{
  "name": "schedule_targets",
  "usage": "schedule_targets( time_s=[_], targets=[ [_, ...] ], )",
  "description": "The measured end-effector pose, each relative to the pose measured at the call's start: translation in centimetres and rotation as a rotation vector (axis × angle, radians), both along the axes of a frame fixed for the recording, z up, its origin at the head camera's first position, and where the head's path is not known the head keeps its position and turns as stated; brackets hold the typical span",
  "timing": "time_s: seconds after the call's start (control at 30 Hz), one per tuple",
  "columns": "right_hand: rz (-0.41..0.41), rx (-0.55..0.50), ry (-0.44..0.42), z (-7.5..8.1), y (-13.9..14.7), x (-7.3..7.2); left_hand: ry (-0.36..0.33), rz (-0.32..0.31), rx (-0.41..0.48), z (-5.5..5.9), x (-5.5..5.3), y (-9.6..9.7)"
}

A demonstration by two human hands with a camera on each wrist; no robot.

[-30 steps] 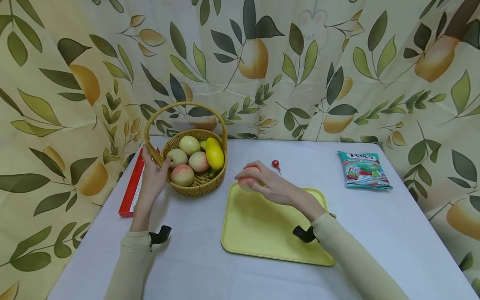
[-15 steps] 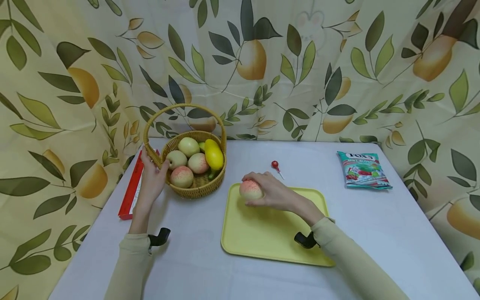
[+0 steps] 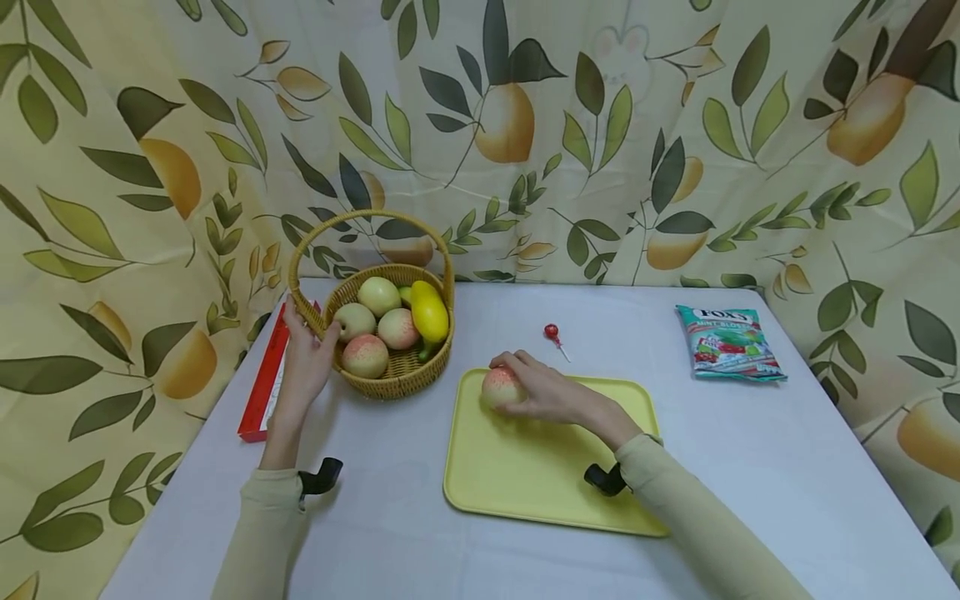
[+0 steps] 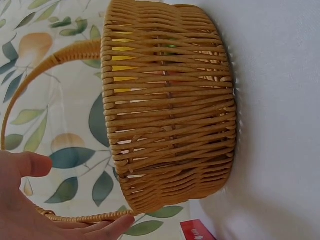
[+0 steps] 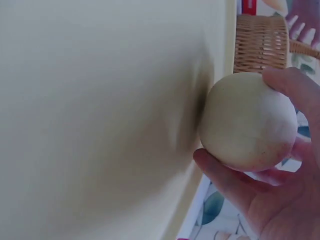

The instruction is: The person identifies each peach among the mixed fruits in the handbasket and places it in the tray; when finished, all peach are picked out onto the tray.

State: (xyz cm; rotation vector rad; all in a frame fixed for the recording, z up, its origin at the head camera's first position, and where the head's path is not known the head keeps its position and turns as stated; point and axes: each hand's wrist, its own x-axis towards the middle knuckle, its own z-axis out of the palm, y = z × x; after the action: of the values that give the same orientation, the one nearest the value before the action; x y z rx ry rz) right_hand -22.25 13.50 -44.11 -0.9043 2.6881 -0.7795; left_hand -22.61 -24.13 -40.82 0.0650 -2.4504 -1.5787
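Note:
In the head view my right hand (image 3: 551,392) holds a pink-and-cream peach (image 3: 498,389) low over the far left part of a yellow tray (image 3: 525,483). The right wrist view shows thumb and fingers round the peach (image 5: 247,122), close above the tray surface. My left hand (image 3: 303,358) is at the left side of a wicker basket (image 3: 397,388), its fingers against the foot of the handle (image 3: 367,214). In the left wrist view those fingers (image 4: 115,229) lie fairly straight along the handle, thumb apart. Several fruits fill the basket, among them peaches (image 3: 365,357) and a yellow fruit (image 3: 429,311).
Behind the tray lies a red lollipop (image 3: 552,332) with a white stick. A green candy bag (image 3: 729,343) sits at the back right. Left of the basket is a flat red box (image 3: 264,379), partly behind my left hand. Patterned curtain (image 3: 570,208) borders the table.
My right hand has moved down and slightly right with the peach, lowering it towards the tray's surface. My left hand stays at the basket handle.

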Motion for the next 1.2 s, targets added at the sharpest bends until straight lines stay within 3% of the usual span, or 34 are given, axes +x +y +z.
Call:
schedule_targets(
  time_s=[0.23, 0.47, 0.9, 1.2],
  targets=[
    [0.018, -0.002, -0.002, 0.1, 0.1, 0.1, 0.002, 0.005, 0.001, -0.1, 0.1, 0.0],
    [0.043, 0.027, -0.129, 0.1, 0.5, 0.5, -0.024, 0.011, 0.012, -0.3, 0.2, 0.1],
    [0.038, 0.021, -0.058, 0.1, 0.3, 0.7, -0.010, 0.015, -0.006, -0.1, 0.0, 0.1],
    [0.050, 0.007, 0.011, 1.8, -1.1, 0.6, 0.005, -0.005, 0.052, -0.1, -0.1, 0.0]
  ],
)
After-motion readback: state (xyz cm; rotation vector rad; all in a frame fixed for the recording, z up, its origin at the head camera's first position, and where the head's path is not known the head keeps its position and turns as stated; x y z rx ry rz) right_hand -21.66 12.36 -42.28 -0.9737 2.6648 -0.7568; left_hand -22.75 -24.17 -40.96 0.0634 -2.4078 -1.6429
